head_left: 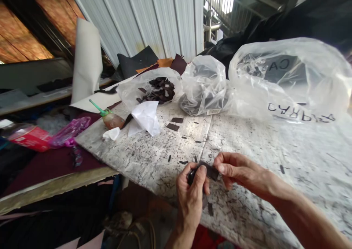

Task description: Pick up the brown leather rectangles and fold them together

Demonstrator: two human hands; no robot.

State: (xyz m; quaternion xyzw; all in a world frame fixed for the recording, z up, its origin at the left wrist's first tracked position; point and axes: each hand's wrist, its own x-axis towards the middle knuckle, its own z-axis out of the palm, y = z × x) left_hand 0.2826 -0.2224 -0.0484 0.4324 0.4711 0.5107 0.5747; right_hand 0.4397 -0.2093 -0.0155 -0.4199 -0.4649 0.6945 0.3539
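Near the front edge of the worn white table (pixel 247 139), my left hand (pixel 191 192) is closed round a small dark strip (pixel 210 171), its thumb pressing on top. A shiny black item (pixel 191 175) also shows in that hand; what it is I cannot make out. My right hand (pixel 233 170) pinches the strip's right end between thumb and fingers. Beyond the hands, two dark rectangular pieces (pixel 173 126) lie flat on the table among small black scraps.
Behind stand an open plastic bag of dark pieces (pixel 162 89), a second clear bag (pixel 205 88) and a large clear bag (pixel 288 77). At the left are a green-tipped bottle (pixel 113 121), crumpled white paper (pixel 145 117) and a red-labelled bottle (pixel 30 137).
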